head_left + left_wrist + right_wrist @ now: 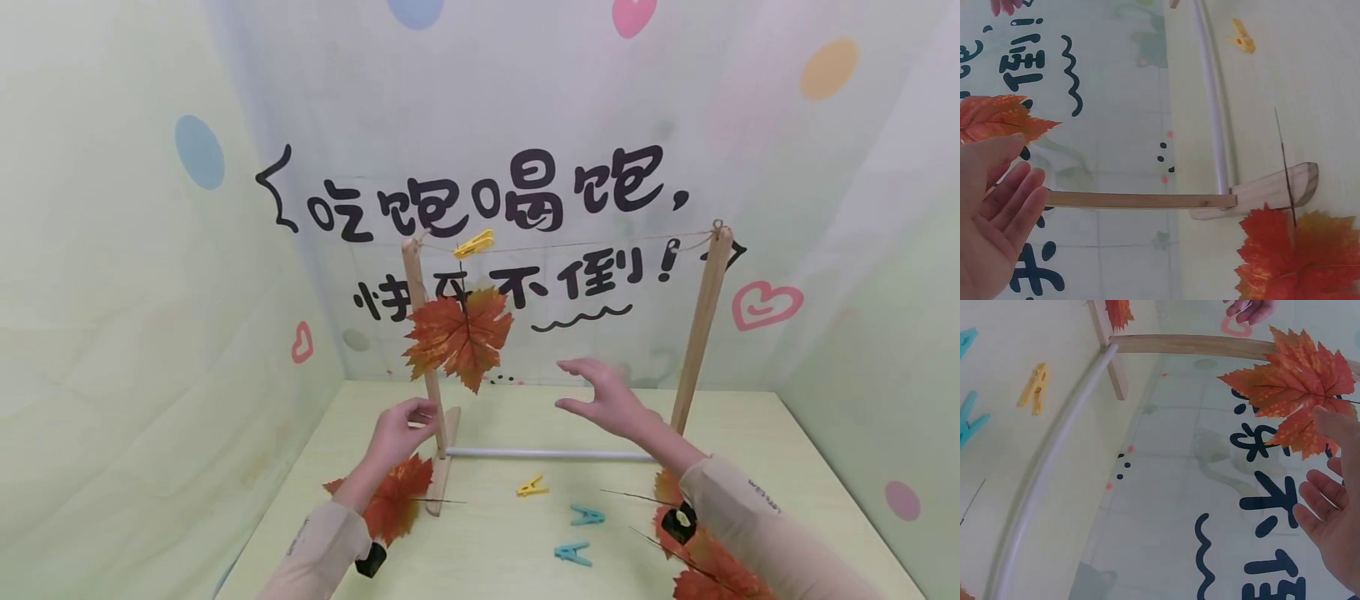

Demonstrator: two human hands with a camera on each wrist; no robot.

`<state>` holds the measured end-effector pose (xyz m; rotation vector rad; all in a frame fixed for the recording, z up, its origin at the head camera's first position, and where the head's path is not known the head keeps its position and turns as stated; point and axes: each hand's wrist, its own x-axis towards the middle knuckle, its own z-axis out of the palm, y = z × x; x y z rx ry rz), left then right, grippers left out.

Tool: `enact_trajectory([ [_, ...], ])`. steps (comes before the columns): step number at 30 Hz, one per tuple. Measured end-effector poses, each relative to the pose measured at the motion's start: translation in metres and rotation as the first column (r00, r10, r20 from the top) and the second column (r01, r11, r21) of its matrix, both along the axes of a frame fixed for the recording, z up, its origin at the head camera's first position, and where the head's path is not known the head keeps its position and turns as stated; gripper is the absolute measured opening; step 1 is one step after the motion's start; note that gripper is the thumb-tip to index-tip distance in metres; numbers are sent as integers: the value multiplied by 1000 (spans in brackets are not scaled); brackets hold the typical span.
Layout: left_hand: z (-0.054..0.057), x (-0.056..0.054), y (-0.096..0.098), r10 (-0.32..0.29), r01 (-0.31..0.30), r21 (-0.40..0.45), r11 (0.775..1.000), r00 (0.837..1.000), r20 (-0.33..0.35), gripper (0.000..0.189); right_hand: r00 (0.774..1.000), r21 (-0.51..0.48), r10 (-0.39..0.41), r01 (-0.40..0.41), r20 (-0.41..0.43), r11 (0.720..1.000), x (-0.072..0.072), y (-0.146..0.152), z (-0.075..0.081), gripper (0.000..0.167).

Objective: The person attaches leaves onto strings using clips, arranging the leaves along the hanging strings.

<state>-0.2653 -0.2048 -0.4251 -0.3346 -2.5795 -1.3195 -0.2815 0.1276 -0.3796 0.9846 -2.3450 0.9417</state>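
Note:
An orange-red artificial maple leaf [463,332] hangs by its stem near the left end of a twine line [570,247], with a yellow clothespin [474,243] at the stem's top. My left hand [403,432] is beside the left wooden post [413,275], below that leaf; its fingers are loosely bent and hold nothing in the left wrist view. To the right of the leaf, my right hand [606,402] is raised in the air, thumb and fingers spread apart with nothing between them. The right wrist view shows the leaf [1304,387] beyond the right thumb.
A white rod [551,454] joins the stand's feet. On the table [495,550] lie a yellow clothespin [532,486] and two blue clothespins [588,515]. One loose leaf [397,500] lies under the left forearm; more leaves [720,571] lie by the right forearm. Printed curtains surround the table.

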Motion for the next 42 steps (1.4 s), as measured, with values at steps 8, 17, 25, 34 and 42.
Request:
enact_trajectory([
  [8, -36, 4, -6, 38, -34, -41, 999, 993, 114, 26, 984, -9, -20, 22, 176, 1000, 5, -2, -39, 53],
  [17, -75, 9, -15, 17, 3, -145, 989, 990, 139, 29, 945, 3, -26, 26, 327, 1000, 10, -17, -93, 53],
  [25, -98, 14, -18, 1, 51, -237, 970, 976, 216, 41, 912, 4, 4, -6, 410, 1000, 18, -29, -121, 53],
  [34, -122, 13, -29, -68, 150, -298, 943, 961, 268, 41, 901, 16, -1, -7, 435, 1000, 23, -27, -137, 56],
  [42, -127, 14, -29, -70, 164, -301, 939, 951, 301, 28, 891, 5, 14, -18, 454, 1000, 24, -24, -146, 55],
])
